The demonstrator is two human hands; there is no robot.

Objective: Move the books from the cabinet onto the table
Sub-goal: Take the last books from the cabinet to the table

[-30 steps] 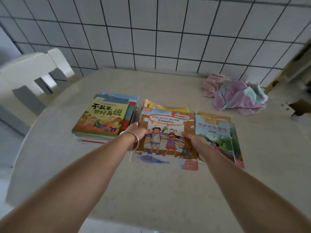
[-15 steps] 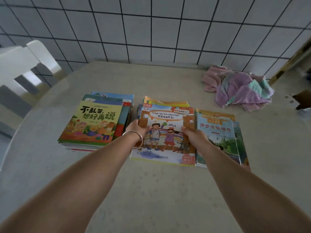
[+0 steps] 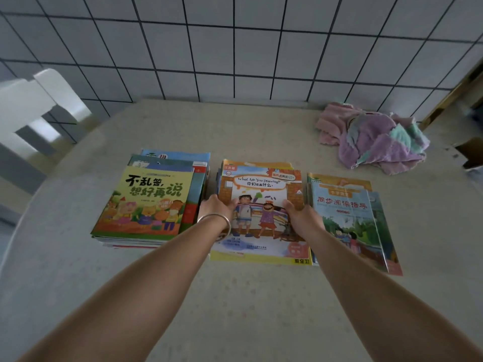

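Three piles of children's books lie side by side on the beige table [image 3: 235, 309]. The middle pile is topped by the "What Are You Drawing?" book [image 3: 258, 186]. My left hand [image 3: 218, 206], with a silver bangle on its wrist, grips that book's left edge, thumb on the cover. My right hand [image 3: 302, 218] holds its right side the same way. The book lies flat on its pile. To the left sits a thicker stack topped by a yellow-green book [image 3: 149, 202]. A thin pile with a light blue cover [image 3: 347, 212] lies to the right.
A crumpled pink, purple and mint cloth [image 3: 373, 139] lies at the table's back right. A white chair [image 3: 31, 113] stands off the left edge. A tiled wall [image 3: 235, 48] runs behind the table. A wooden frame [image 3: 454, 95] shows at the far right.
The book in my hands has come down from a raised tilt to lie flat on the middle pile. My view has shifted closer to the table.
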